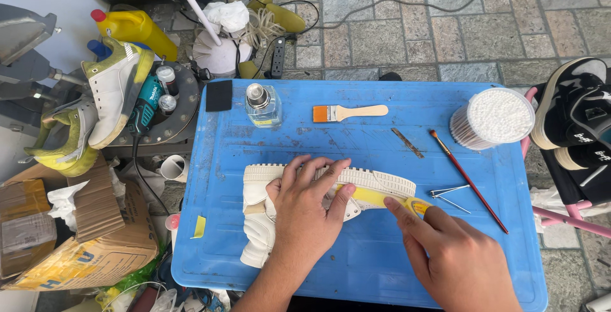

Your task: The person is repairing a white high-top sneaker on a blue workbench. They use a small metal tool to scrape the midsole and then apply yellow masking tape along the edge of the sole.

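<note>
Right hand is nearest, low on the blue tabletop, its grip pinched tight on a roll of yellow masking tape, with a strip pulled out leftward. Left hand lies flat on the white sneaker, fingers spread and pressing on the ribbed sole edge, thumb holding the tape strip down; it presses rather than grasps. The sneaker lies on its side at the tabletop's near centre. Just right of the roll lie metal tweezers, and a thin red-handled paintbrush runs diagonally past them. Farther back: a small metal file, a flat orange-bristled brush, a clear glass bottle, a black sponge, and a tub of cotton swabs at the far right corner.
</note>
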